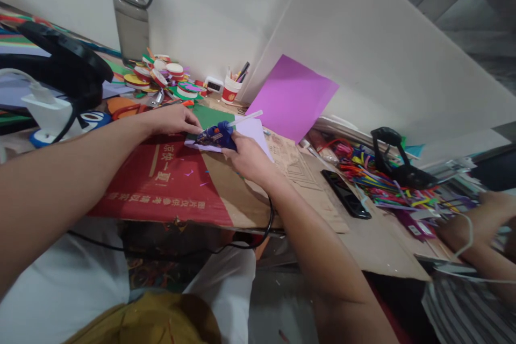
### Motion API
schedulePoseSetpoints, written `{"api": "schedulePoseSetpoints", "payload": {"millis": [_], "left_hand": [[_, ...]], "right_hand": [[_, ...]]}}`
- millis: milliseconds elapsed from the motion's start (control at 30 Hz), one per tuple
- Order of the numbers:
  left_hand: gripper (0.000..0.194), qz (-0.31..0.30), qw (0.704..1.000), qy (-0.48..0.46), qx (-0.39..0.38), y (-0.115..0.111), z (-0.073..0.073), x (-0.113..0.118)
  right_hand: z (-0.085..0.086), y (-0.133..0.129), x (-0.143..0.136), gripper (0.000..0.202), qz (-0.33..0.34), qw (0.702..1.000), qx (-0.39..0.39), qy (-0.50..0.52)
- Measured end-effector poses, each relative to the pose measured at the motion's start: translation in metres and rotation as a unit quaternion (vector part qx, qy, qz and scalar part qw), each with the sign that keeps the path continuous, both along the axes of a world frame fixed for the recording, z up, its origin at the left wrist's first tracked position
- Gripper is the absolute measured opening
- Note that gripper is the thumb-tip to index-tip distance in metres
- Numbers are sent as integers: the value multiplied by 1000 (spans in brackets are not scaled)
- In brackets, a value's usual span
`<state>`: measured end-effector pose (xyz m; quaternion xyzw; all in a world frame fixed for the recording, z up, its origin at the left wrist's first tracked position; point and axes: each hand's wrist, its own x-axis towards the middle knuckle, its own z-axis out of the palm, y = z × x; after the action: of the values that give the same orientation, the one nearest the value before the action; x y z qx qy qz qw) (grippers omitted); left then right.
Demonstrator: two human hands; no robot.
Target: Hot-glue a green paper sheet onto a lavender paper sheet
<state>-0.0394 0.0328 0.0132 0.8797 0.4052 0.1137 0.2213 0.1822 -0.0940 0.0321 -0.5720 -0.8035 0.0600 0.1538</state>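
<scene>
My right hand [249, 157] is wrapped round a blue hot glue gun [220, 135]. A translucent glue stick [250, 117] juts from its back end, and its nozzle points left and down. Under the gun lies a light purple sheet of paper [258, 137], with a green sheet [207, 117] beside it. My left hand [177, 119] rests at the left edge of these papers, close to the nozzle. Its fingers are bent and drawn together; what they pinch is too small to make out. The gun's black cord [271, 215] runs down past the table edge.
Red-and-brown cardboard [161, 188] covers the table. Behind stand paper rolls [175, 71], a pen cup [231, 88] and a bottle [133, 27]. A magenta sheet [292, 97] leans on the wall. At right lie a phone [345, 193], colourful strips [371, 177] and another person's arm [475, 231].
</scene>
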Motion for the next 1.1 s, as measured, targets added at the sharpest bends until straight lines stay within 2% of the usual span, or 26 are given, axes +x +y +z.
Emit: {"api": "schedulePoseSetpoints", "payload": {"millis": [367, 700, 900, 1000, 1100], "left_hand": [[42, 5, 1000, 11, 1, -6, 5, 1], [41, 3, 1000, -4, -1, -2, 2, 1], [43, 5, 1000, 0, -9, -4, 3, 0], [41, -9, 1000, -3, -14, -4, 4, 0], [41, -17, 1000, 13, -23, -3, 5, 0]], "right_hand": [[9, -11, 36, 23, -62, 997, 2, -40], [7, -11, 25, 26, -39, 999, 7, -25], [16, -11, 44, 18, -72, 997, -6, -28], [20, -10, 58, 18, -71, 997, -7, 1], [21, -10, 72, 24, -81, 994, -26, 72]]}}
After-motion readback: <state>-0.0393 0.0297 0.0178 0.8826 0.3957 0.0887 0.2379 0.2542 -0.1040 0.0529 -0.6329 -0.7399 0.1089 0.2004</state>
